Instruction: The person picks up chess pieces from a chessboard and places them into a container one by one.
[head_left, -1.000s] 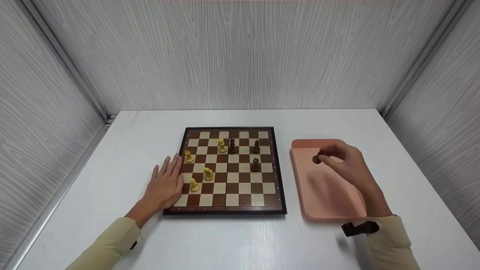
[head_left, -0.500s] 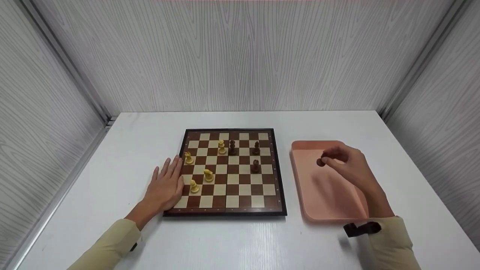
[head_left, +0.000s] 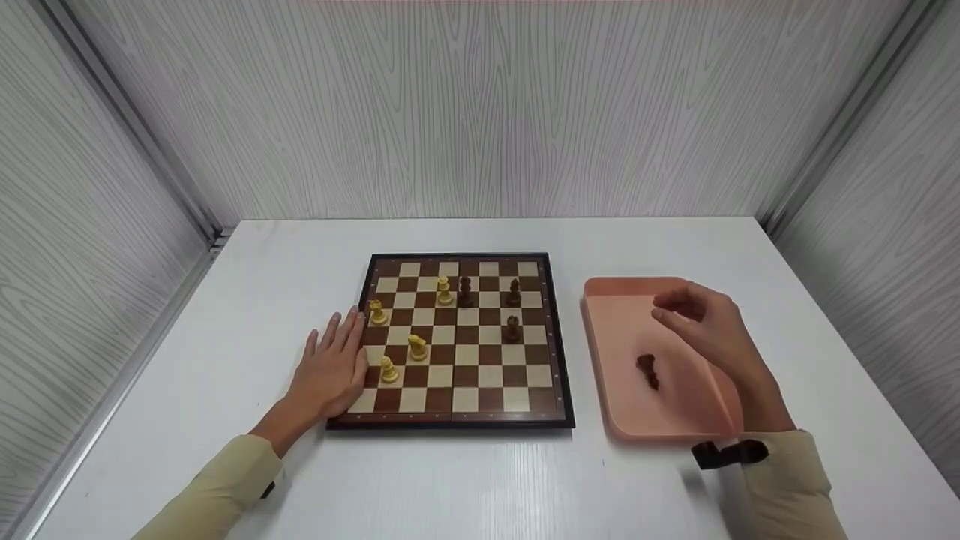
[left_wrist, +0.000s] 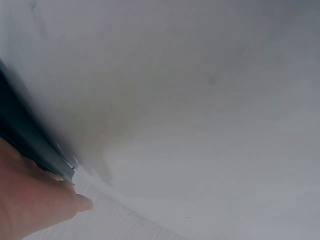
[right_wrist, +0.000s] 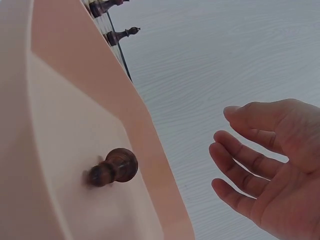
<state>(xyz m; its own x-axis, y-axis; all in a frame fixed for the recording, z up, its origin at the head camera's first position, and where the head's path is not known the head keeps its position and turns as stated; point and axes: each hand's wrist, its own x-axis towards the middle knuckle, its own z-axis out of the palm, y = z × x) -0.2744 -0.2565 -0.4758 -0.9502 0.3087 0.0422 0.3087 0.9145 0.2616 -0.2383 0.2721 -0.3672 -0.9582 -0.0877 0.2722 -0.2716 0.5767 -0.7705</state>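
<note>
A dark brown chess piece [head_left: 648,372] is in the pink tray [head_left: 615,420], tilted or lying over; the right wrist view shows its round base [right_wrist: 129,165]. Above the tray, my right hand [head_left: 709,326] holds nothing, its thumb and fingertips apart and loosely bent. My left hand [head_left: 330,371] rests with straight fingers along the left edge of the chessboard [head_left: 491,379]. Only part of that hand [left_wrist: 35,200] shows in the left wrist view, beside the dark board edge [left_wrist: 30,130]. Closest to it on the board stand a cream knight [head_left: 418,347] and a cream piece [head_left: 377,313].
Two more cream pieces, one a small pawn-like piece [head_left: 388,370] and one taller piece [head_left: 444,291], stand on the board. Dark pieces there include a tall one [head_left: 465,292], a bishop-like one [head_left: 514,293] and another [head_left: 512,330]. Pale walls [head_left: 480,112] enclose the white table [head_left: 480,487].
The right hand has let go of the dark chess piece, which has dropped into the tray. That hand has shifted slightly right. The left hand stays where it was.
</note>
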